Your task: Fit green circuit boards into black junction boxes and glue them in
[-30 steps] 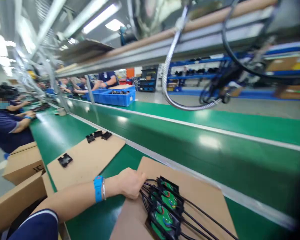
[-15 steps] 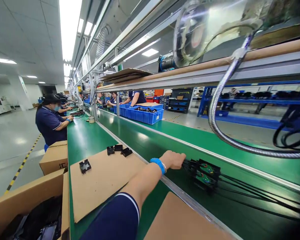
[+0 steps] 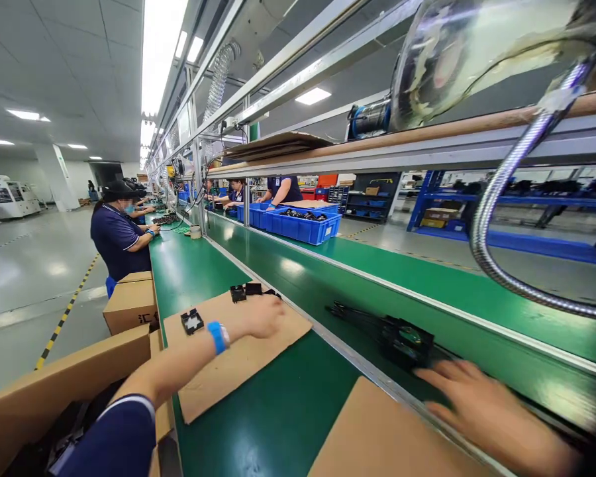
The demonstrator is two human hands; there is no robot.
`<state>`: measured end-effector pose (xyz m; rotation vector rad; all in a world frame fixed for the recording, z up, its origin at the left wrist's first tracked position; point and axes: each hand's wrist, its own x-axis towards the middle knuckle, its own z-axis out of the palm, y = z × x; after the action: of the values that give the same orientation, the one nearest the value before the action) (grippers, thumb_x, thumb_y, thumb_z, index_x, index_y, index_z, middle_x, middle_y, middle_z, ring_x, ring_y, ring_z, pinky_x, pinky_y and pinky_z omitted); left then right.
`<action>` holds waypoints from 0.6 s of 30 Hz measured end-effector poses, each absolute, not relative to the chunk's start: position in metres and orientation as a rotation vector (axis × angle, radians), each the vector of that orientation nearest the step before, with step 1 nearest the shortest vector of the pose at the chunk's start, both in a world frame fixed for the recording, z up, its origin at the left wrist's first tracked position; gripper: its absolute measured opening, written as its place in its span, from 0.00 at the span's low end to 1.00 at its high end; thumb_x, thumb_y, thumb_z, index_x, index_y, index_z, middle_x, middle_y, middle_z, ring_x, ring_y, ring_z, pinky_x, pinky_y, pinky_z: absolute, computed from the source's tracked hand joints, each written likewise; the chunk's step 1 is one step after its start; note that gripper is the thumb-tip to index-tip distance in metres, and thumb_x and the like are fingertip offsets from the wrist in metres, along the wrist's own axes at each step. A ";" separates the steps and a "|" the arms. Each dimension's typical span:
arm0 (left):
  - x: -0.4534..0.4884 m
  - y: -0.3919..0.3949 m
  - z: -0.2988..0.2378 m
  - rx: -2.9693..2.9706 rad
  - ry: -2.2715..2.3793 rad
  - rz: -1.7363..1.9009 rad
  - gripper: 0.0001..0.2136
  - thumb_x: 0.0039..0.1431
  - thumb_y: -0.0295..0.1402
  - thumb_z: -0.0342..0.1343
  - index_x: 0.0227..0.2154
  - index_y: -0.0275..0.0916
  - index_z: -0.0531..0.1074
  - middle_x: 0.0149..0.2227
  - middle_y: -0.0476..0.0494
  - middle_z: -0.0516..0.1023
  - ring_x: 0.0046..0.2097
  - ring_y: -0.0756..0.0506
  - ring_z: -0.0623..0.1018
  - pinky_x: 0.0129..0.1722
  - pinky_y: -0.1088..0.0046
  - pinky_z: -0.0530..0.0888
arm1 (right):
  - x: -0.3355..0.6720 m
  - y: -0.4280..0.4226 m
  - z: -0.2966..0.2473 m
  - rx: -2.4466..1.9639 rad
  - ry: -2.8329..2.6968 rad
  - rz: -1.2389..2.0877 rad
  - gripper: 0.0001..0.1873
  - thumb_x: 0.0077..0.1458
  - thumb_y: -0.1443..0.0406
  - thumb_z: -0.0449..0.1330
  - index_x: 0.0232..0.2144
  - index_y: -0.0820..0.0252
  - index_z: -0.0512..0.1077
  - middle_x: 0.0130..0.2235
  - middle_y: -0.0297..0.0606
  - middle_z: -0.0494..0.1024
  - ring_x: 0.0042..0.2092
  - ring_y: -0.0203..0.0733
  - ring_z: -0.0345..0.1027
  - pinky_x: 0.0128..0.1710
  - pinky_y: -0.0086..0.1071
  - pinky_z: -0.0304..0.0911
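Observation:
My left hand, with a blue wristband, is over the far edge of a cardboard sheet. It partly covers one of the small black plastic housings there; its fingertips are blurred and hidden, so any grip cannot be made out. Another black housing lies alone at the sheet's left. My right hand, smeared by motion, has its fingers apart and holds nothing visible. Just beyond its fingertips, a black assembly with green circuit boards and black cables rests on the green belt.
A second cardboard sheet lies in front, beside a metal rail. Cardboard boxes stand left of the bench, one holding black parts. Blue bins sit across the line. A flexible metal conduit hangs at right. Co-workers sit farther along.
My left hand has left the cables by the assembly and moved left to the housings on the cardboard. My right hand has come into view at the lower right. The camera view has shifted.

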<state>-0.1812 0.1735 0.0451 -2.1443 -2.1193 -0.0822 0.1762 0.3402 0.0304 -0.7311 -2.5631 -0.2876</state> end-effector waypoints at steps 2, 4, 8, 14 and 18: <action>-0.224 0.125 0.040 -1.869 -2.324 -0.186 0.21 0.63 0.39 0.52 0.56 0.39 0.62 0.60 0.37 0.60 0.59 0.36 0.63 0.56 0.50 0.62 | 0.113 0.316 0.033 -0.689 -2.892 -0.216 0.14 0.49 0.68 0.63 0.40 0.51 0.77 0.41 0.50 0.75 0.47 0.58 0.66 0.39 0.47 0.64; -0.258 0.085 0.028 -1.592 -2.503 -0.255 0.24 0.62 0.40 0.52 0.58 0.38 0.59 0.61 0.35 0.58 0.61 0.34 0.59 0.57 0.47 0.58 | 0.042 0.295 0.037 -0.592 -2.999 -0.126 0.15 0.53 0.66 0.60 0.45 0.55 0.75 0.45 0.49 0.73 0.51 0.58 0.62 0.46 0.49 0.61; -0.293 0.041 -0.006 -1.333 -2.722 -0.311 0.30 0.55 0.40 0.53 0.60 0.39 0.56 0.62 0.32 0.56 0.62 0.31 0.58 0.55 0.49 0.60 | -0.086 0.287 0.036 -0.552 -3.015 -0.049 0.18 0.60 0.63 0.56 0.52 0.56 0.68 0.51 0.43 0.70 0.53 0.49 0.62 0.50 0.45 0.61; -0.299 0.032 -0.030 -1.494 -2.704 -0.375 0.26 0.54 0.36 0.51 0.57 0.43 0.62 0.61 0.38 0.61 0.61 0.36 0.62 0.59 0.57 0.58 | -0.162 0.302 0.013 -0.641 -3.013 -0.015 0.19 0.61 0.60 0.57 0.52 0.60 0.66 0.53 0.44 0.68 0.51 0.48 0.65 0.50 0.49 0.63; -0.297 0.038 -0.032 -1.611 -2.646 -0.429 0.25 0.56 0.42 0.50 0.58 0.43 0.61 0.60 0.39 0.61 0.61 0.38 0.62 0.60 0.61 0.59 | -0.158 0.318 0.007 -0.579 -3.028 -0.006 0.18 0.63 0.61 0.55 0.53 0.60 0.65 0.54 0.43 0.68 0.53 0.48 0.64 0.52 0.50 0.61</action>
<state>-0.2972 0.0378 -0.0316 -1.6110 -2.6462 -0.4287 -0.1577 0.3176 0.0075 -0.5790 -3.0280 -0.0057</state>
